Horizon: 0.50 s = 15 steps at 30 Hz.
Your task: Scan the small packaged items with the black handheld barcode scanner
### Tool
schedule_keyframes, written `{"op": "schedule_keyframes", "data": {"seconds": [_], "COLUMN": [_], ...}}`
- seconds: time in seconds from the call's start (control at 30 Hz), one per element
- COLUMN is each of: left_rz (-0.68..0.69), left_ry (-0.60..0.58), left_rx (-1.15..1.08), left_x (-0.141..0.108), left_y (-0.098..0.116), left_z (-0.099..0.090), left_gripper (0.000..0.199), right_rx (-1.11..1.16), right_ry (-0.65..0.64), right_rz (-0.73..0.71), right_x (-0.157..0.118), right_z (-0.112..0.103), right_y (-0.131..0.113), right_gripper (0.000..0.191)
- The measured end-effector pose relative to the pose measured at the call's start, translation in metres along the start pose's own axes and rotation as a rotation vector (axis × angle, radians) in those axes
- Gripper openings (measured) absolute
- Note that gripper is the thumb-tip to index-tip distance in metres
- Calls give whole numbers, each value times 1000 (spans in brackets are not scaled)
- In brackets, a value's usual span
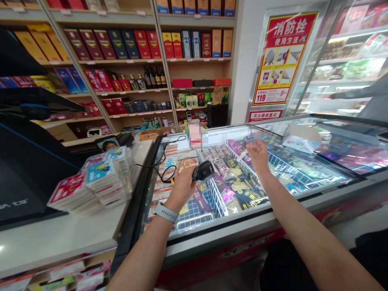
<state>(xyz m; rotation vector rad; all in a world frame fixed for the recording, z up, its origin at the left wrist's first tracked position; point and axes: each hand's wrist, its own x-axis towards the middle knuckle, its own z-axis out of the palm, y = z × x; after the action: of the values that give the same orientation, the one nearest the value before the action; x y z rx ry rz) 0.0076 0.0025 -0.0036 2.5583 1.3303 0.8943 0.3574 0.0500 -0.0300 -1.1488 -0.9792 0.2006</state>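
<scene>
Two hands are working over the glass freezer (306,198): the left hand (182,189) is gripping a black scanner (203,170), while the right hand (258,157) is curling, holding something I cannot tell.

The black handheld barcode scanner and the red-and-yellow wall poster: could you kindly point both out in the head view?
Black handheld barcode scanner (203,170): head view, on its upper casing.
Red-and-yellow wall poster (285,58): head view, on its central panel.
</scene>
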Motion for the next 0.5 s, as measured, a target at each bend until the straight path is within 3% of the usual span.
{"op": "schedule_keyframes", "data": {"seconds": [0.2, 0.5], "left_rz": [2, -12], "left_ry": [10, -5], "left_rx": [2, 13], "left_x": [0, 0], "left_y": [0, 2], "left_z": [1, -2], "left_gripper": [53, 53], "right_rx": [-141, -186], "right_ry": [-92, -257], "right_rz": [-115, -128], "right_x": [-7, -15], "right_z": [4, 11], "right_y": [-10, -9], "right_gripper": [48, 49]}}
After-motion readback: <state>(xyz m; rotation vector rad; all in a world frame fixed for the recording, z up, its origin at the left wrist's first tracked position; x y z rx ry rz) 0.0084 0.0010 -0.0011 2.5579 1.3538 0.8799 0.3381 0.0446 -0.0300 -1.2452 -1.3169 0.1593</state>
